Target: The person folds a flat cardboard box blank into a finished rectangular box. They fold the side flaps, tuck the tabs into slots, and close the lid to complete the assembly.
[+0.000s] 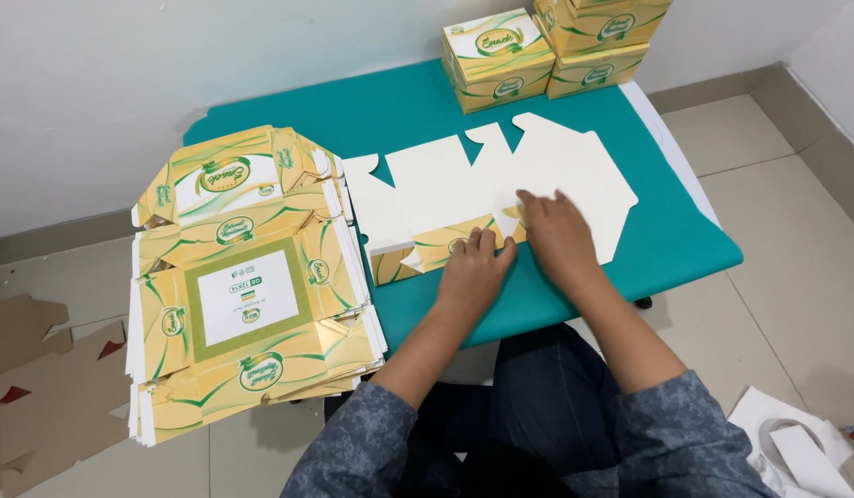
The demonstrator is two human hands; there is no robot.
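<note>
While both forearms reach forward, the left hand (473, 272) and right hand (554, 231) lie flat, fingers unclenched, pressing the folded near flap of the white carton blank (487, 184), whose long axis runs sideways beneath them on the teal table (666, 231).

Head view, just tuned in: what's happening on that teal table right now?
A person is working a flat die-cut carton sheet, white side up, on the teal table. Both hands press on its near edge, where a yellow printed flap is folded up: left hand, right hand. A stack of unfolded printed sheets lies to the left, and finished boxes stand at the far edge.
</note>
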